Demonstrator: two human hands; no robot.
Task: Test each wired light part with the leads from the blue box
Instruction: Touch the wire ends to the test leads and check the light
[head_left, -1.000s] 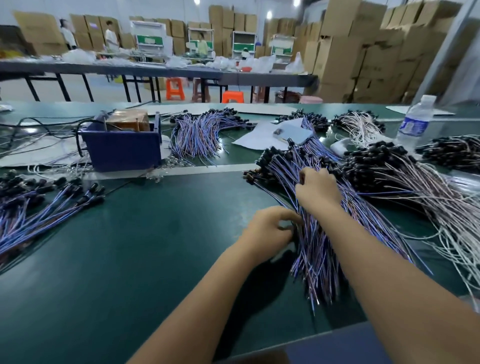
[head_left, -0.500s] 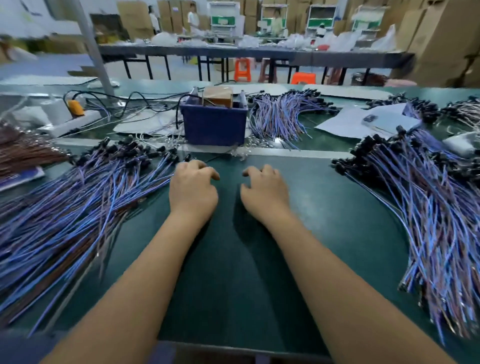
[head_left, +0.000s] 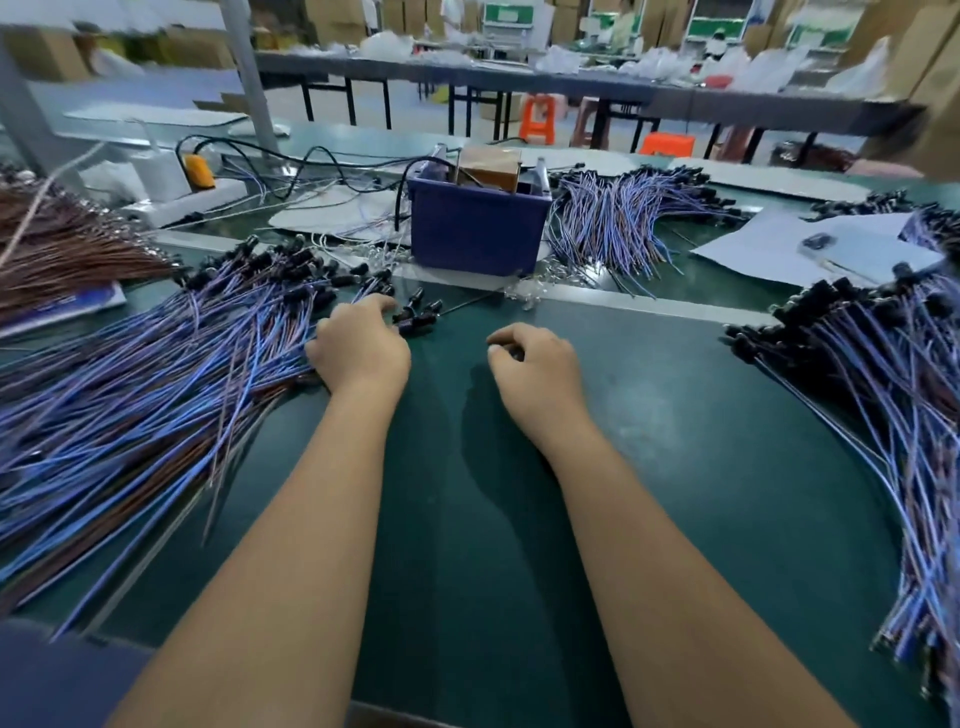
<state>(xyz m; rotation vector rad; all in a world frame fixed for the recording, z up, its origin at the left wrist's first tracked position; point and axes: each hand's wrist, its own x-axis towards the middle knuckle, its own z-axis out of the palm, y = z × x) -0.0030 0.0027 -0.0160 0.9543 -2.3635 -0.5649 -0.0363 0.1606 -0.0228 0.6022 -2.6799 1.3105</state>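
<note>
Green bench (head_left: 649, 415) | left hand (head_left: 361, 353) curled onto left wire pile (head_left: 156, 384), nearer; black heads just beyond fingertips | right hand (head_left: 535, 364) loosely curled, contents indiscernible

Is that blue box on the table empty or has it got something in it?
Not empty. The blue box stands upright and open-topped, with a brownish block sticking out above its rim.

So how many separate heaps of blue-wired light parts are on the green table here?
3: left heap under the left hand, far heap right of the blue box, right heap at the frame edge. More may lie out of view.
</note>
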